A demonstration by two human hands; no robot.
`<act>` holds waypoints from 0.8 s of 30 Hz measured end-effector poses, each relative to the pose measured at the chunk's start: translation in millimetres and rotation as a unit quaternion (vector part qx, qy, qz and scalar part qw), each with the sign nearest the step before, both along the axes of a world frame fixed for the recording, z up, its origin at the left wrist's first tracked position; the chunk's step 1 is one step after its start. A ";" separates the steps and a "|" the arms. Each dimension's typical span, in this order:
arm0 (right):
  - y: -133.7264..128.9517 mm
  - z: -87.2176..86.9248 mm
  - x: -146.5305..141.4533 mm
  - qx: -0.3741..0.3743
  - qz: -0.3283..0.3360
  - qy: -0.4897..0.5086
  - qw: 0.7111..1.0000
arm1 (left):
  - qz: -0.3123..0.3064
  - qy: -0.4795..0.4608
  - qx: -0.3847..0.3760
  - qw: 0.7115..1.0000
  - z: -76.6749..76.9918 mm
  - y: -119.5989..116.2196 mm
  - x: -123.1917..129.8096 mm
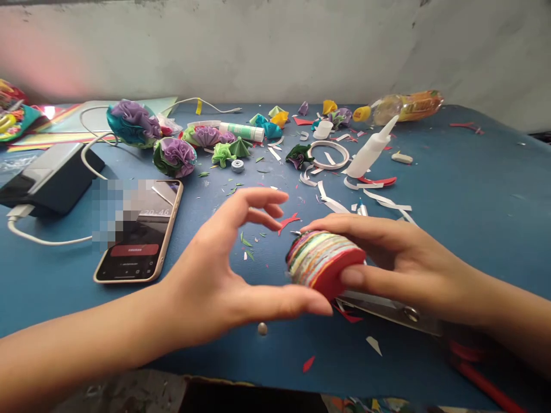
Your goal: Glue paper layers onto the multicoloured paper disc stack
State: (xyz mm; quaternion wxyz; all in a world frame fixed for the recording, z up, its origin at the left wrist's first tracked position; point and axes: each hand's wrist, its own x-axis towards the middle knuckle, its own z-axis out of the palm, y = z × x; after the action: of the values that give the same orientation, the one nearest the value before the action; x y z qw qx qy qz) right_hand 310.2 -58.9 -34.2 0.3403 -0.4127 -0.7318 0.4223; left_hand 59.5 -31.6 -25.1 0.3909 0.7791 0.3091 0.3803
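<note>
My right hand [387, 246] grips a thick stack of cut paper [325, 258], its edge striped in many colours and its near face red. The thumb presses the red face, and the fingers curve over the far side. To the left, my left hand [215, 258] is open, fingers curled apart from the thumb around air; its thumb tip reaches close to the stack's lower edge. Beneath my right hand lies a pair of scissors [411, 314] with red handles, partly hidden. A pen-like tip [361, 207] shows just beyond the right fingers.
A phone [142, 246] lies left, beside a dark box-shaped charger [51, 178]. Folded paper flowers [174, 156], a glue stick [241, 131], a tape ring [329, 155], a white glue bottle [368, 155] and a plastic bottle [404, 108] sit farther back. Paper scraps litter the blue table [486, 229].
</note>
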 end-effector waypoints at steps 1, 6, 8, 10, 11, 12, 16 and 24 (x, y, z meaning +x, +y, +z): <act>-1.4 1.0 0.4 0.006 -0.012 -0.004 1.000 | -0.016 -0.011 0.052 0.998 1.2 1.9 -3.1; -3.0 4.7 1.4 0.010 0.016 -0.028 0.999 | -0.109 0.072 0.184 0.974 11.8 6.9 -8.7; -1.4 5.1 2.0 0.026 0.044 -0.059 0.997 | -0.137 0.095 0.164 0.972 13.8 6.7 -6.5; 0.1 4.8 2.7 0.041 0.062 -0.089 0.993 | -0.161 0.083 0.141 0.973 13.0 5.9 -4.5; 0.6 4.3 2.8 0.045 0.071 -0.097 0.992 | -0.170 0.080 0.131 0.973 12.0 5.3 -4.1; 0.7 3.6 2.7 0.046 0.079 -0.100 0.991 | -0.176 0.079 0.120 0.974 10.7 4.5 -4.3; -1.7 0.6 0.1 0.021 0.105 -0.083 0.991 | -0.167 0.096 0.060 0.979 7.9 0.6 -6.9; -6.2 -1.5 -5.9 0.008 0.102 -0.086 0.991 | -0.259 0.209 0.174 0.927 19.0 4.6 -1.1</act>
State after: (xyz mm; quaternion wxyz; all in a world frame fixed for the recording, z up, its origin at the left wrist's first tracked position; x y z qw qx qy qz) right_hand 304.3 -65.1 -35.7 0.2353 -0.3680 -0.7998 0.4117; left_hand 58.4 -27.0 -6.2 0.2604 0.9498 0.1000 0.1416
